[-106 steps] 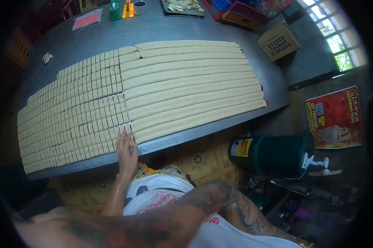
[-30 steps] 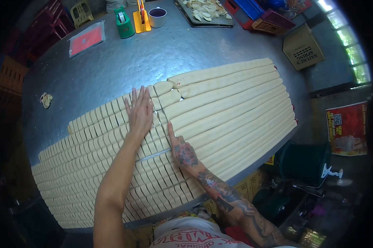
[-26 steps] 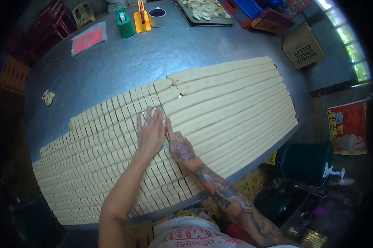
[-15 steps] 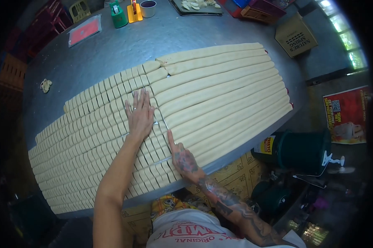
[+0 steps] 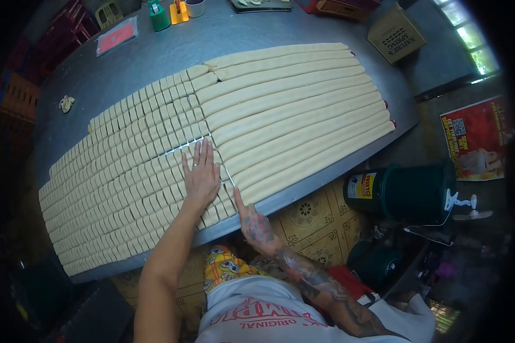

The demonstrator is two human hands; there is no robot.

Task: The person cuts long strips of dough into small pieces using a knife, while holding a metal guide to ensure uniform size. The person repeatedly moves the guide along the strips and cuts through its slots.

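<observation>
Long pale dough rolls (image 5: 291,108) lie side by side across the right half of the table. On the left, rows of short cut dough pieces (image 5: 114,171) sit close together. My left hand (image 5: 202,178) rests flat on the cut pieces beside the cutting line, fingers stretched and slightly apart. Low on that line, my right hand (image 5: 256,224) is closed around a knife (image 5: 229,175), its index finger extended along the top. Only a thin stretch of the blade shows, lying in the dough; the handle is hidden in my palm.
The metal table (image 5: 171,51) carries a dough scrap (image 5: 66,103), a pink packet (image 5: 117,37), a green tape dispenser (image 5: 158,16), a cup (image 5: 195,7) and a dark tray (image 5: 260,6). A cardboard box (image 5: 396,34) stands at right. A dark green bucket (image 5: 409,191) is beyond the front edge.
Both hands have moved down the cutting line toward the table's front edge, the knife with them. A gap between cut rows now shows above my left hand. The camera view has shifted slightly.
</observation>
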